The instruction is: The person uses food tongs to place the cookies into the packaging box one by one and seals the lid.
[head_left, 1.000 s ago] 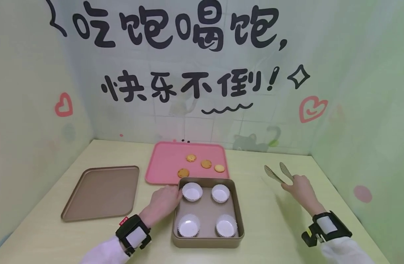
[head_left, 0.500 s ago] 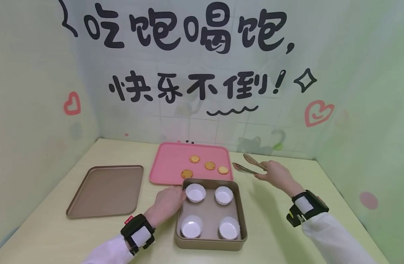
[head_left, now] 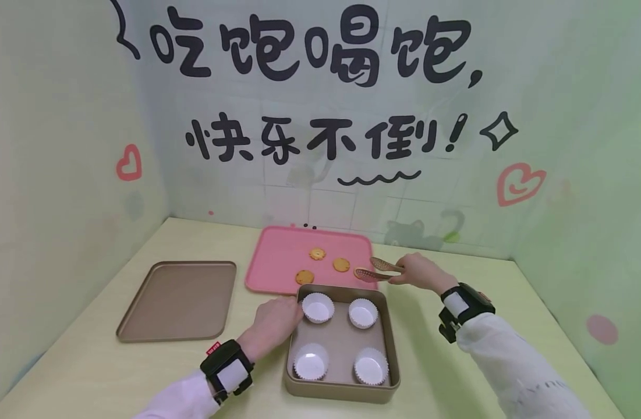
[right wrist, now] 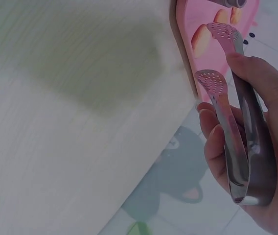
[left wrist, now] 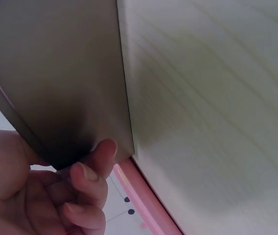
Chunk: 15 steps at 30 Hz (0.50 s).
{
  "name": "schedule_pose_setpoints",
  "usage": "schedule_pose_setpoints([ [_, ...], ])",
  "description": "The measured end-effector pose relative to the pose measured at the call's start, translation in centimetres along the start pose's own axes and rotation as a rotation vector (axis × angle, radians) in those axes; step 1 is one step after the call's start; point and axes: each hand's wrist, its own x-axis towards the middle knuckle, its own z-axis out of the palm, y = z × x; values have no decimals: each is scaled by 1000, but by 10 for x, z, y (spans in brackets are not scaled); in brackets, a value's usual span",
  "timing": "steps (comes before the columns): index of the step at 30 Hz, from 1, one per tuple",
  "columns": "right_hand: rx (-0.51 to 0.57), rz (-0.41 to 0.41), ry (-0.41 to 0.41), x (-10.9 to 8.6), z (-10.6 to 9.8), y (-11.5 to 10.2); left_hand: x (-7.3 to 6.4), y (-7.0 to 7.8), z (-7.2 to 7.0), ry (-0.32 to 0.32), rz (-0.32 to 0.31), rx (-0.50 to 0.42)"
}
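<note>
Gripped in my right hand (head_left: pixel 421 271), metal tongs (right wrist: pixel 257 139) hang, tips apart, by a cookie (right wrist: pixel 200 41) on a pink tray (head_left: pixel 278 256). My left hand (head_left: pixel 277 318) clasps a brown pan (head_left: pixel 335 336) holding four white cups (head_left: pixel 318 308).

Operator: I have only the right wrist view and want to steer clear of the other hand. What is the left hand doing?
Observer: The left hand holds a deep brown tin near its far left corner.

Operator: Is anything in the tin?

Observer: Yes, four white paper cups, two on the far side and two on the near side.

Operator: I make out three cookies on the pink tray. Is that all?

Observer: No, the head view shows four; one is partly hidden by the tongs.
</note>
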Motion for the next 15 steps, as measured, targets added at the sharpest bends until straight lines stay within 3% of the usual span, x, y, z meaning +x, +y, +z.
schedule_pose_setpoints([
  [8, 20, -14, -23, 8, -1, -3, 10, -3, -5, -21, -17, -90],
  [15, 29, -43, -61, 15, -1, -1, 16, -6, -5, -6, 12, -93],
])
